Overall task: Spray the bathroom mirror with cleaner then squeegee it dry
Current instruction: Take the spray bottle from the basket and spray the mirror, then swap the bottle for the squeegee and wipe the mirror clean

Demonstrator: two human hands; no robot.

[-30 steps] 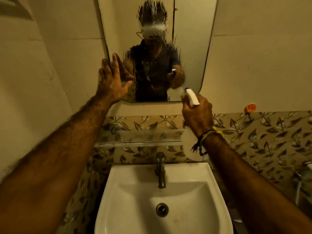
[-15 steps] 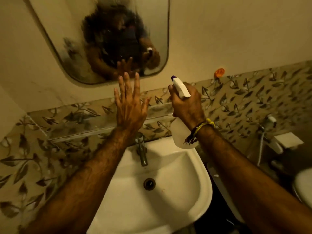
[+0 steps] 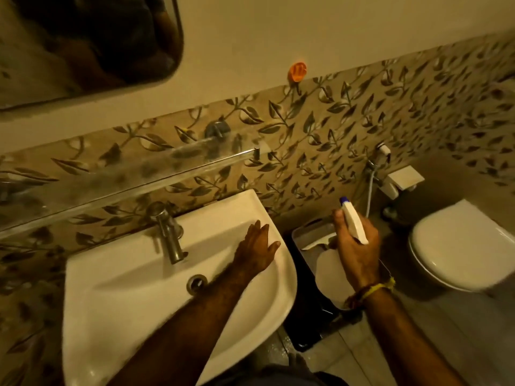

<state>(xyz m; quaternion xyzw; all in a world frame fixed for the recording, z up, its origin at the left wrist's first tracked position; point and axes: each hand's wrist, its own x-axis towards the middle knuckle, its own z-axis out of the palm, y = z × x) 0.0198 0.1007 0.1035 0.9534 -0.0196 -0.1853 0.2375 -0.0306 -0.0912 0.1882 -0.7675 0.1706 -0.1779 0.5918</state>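
The mirror (image 3: 83,45) hangs at the top left, only its lower right part in view, its glass dark and blurred. My right hand (image 3: 356,252) grips a white spray bottle (image 3: 354,224) with a blue nozzle, held low over a dark bin to the right of the sink. My left hand (image 3: 256,249) lies over the right side of the white sink (image 3: 125,302) with straight fingers, holding nothing. No squeegee shows.
A steel tap (image 3: 168,235) stands at the sink's back. A glass shelf (image 3: 133,176) runs below the mirror. An orange hook (image 3: 297,71) sits on the wall. A dark bin (image 3: 309,302) stands between sink and toilet (image 3: 459,246). A hand shower (image 3: 381,151) hangs on the leaf-patterned tiles.
My view has swung down and right, away from the mirror. My left hand dropped from the mirror to the sink. My right hand lowered the spray bottle to beside the sink.
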